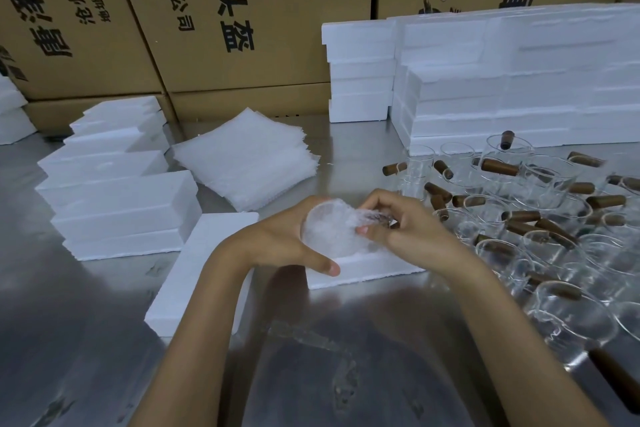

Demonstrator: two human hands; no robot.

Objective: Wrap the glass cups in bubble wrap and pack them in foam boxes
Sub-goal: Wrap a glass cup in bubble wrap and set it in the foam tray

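both hands hold a cup (332, 230) just above the middle of the steel table (363, 357), over an open foam box (360, 269). the cup is round and clear, clouded by the bubble wrap (341, 218) drawn over it, with a brown handle showing on its right side. the left hand (277, 239) grips the wrapped cup from the left, fingers curled behind it and thumb stretched along its underside. the right hand (398, 222) pinches the loose wrap at the handle, fingers bent. a foam lid (204, 270) lies just left of the box. a stack of wrap sheets (246, 159) sits farther back, near centre. foam boxes are stacked (117, 191) toward the left edge and piled higher (519, 80) at the back right. bare cups (540, 218) with brown handles crowd the right edge. cartons (207, 10) stand behind the table.
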